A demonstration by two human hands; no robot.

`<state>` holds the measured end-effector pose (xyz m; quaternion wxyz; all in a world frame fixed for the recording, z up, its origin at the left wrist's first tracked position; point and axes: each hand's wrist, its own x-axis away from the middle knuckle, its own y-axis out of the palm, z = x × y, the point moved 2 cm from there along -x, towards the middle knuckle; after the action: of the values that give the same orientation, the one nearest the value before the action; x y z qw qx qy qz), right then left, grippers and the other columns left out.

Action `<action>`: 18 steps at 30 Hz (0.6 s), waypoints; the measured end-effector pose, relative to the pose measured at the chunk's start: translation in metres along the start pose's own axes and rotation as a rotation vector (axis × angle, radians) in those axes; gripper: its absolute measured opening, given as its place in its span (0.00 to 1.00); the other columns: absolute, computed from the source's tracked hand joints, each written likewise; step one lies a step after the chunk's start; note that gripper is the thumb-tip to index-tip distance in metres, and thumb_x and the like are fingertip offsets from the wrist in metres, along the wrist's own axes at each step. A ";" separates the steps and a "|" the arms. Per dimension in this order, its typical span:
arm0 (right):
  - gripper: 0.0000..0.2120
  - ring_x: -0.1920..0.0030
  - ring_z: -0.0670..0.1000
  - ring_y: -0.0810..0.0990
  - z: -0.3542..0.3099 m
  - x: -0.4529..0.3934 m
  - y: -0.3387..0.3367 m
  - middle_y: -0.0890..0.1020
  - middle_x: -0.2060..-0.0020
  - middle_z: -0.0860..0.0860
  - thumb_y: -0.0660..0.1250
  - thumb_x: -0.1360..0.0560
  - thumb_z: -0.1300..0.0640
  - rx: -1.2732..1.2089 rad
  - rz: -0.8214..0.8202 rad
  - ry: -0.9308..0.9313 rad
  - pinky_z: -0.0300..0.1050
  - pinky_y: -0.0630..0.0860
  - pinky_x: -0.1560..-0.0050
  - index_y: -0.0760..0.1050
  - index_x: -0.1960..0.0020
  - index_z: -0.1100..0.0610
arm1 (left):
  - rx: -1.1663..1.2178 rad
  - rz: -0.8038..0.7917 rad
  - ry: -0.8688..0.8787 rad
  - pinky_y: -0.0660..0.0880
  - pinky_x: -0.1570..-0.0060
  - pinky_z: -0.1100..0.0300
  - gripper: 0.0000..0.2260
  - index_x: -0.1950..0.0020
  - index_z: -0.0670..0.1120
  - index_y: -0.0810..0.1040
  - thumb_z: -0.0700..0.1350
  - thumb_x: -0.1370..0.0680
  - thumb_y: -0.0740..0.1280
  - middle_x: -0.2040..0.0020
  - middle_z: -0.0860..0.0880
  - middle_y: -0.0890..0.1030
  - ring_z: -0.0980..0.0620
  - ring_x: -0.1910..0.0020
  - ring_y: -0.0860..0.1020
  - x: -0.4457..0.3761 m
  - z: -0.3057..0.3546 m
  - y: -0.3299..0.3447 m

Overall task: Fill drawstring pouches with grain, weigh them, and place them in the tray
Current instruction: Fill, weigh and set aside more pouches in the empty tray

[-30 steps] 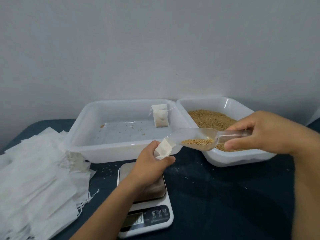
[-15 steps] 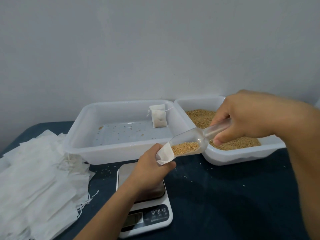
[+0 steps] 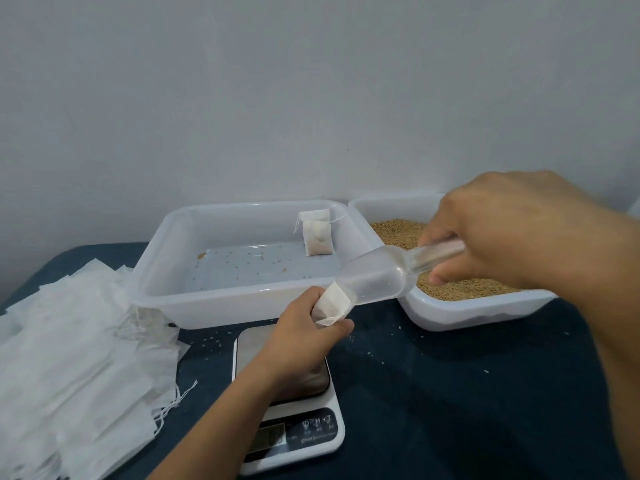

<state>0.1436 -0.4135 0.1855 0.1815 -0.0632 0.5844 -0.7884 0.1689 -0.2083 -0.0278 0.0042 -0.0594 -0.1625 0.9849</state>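
The left hand [image 3: 304,327] curls round a small white drawstring pouch [image 3: 333,304], holding its mouth open above the digital kitchen scale [image 3: 287,403]. The lip of a clear plastic scoop [image 3: 377,278] sits in that mouth, tilted down toward it, and the bowl of the scoop looks empty. The right hand [image 3: 512,237] grips the scoop's handle with fingers and thumb wrapped round it, raised behind and to the right of the scale. Under that hand lies a white tub of grain [image 3: 450,317]. Straight behind the scale stands the white tray [image 3: 242,306], its rim touching the tub's; one filled pouch [image 3: 317,239] leans in its far right corner and loose grains dot its floor. Left of the scale spreads a heap of empty pouches [image 3: 76,358] on the dark blue tablecloth [image 3: 450,393].
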 end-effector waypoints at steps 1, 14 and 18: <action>0.13 0.60 0.44 0.77 0.006 0.001 0.001 0.79 0.63 0.39 0.74 0.35 0.29 -0.045 -0.011 0.010 0.42 0.65 0.67 0.79 0.53 0.29 | 0.018 0.005 0.001 0.73 0.63 0.71 0.10 0.49 0.55 0.78 0.48 0.26 0.75 0.57 0.57 0.82 0.63 0.64 0.77 0.000 0.001 0.000; 0.17 0.49 0.51 0.81 0.105 -0.043 0.101 0.83 0.51 0.47 0.79 0.31 0.40 -0.255 -0.336 0.476 0.48 0.76 0.49 0.84 0.47 0.48 | 0.493 -0.176 -0.038 0.72 0.62 0.64 0.16 0.49 0.54 0.80 0.56 0.34 0.76 0.60 0.53 0.78 0.58 0.60 0.75 0.010 0.020 0.012; 0.17 0.52 0.51 0.80 0.095 -0.060 0.128 0.82 0.55 0.46 0.77 0.31 0.37 -0.206 -0.325 0.509 0.49 0.77 0.51 0.80 0.51 0.47 | 0.403 -0.239 -0.010 0.73 0.60 0.64 0.08 0.57 0.62 0.79 0.58 0.33 0.75 0.60 0.56 0.76 0.59 0.61 0.74 0.011 0.022 0.023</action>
<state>0.2557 -0.5093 0.1010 -0.1061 0.0255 0.6699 -0.7344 0.1555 -0.2372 -0.0162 0.1317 -0.0329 0.0314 0.9903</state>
